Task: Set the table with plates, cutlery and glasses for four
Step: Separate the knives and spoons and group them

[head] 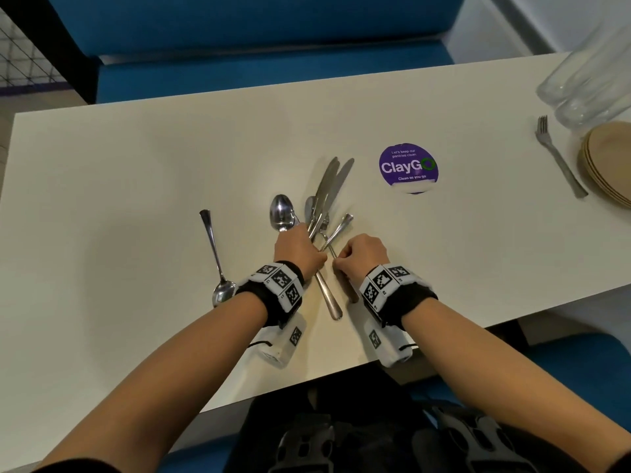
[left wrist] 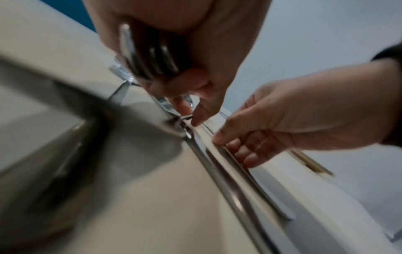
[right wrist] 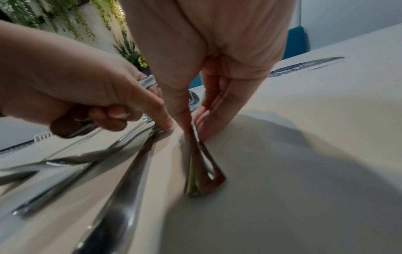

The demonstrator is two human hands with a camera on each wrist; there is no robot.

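Observation:
A pile of steel cutlery lies mid-table. My left hand (head: 298, 249) grips a bundle of it: two knives (head: 333, 186) fan out beyond the fist, beside a spoon bowl (head: 282, 213). In the left wrist view the left hand's curled fingers (left wrist: 185, 82) wrap several handles (left wrist: 152, 58), and its index finger points down to the table. My right hand (head: 358, 254) pinches one cutlery handle (right wrist: 202, 171) between thumb and fingers (right wrist: 208, 120), tipped on edge on the table. Another long handle (head: 329, 298) lies between my wrists.
A lone spoon (head: 215, 254) lies left of my left wrist. At the far right are a fork (head: 560, 158), a stack of tan plates (head: 607, 165) and clear glasses (head: 580, 80). A purple sticker (head: 408, 167) marks the white table (head: 136, 172). Blue seats surround it.

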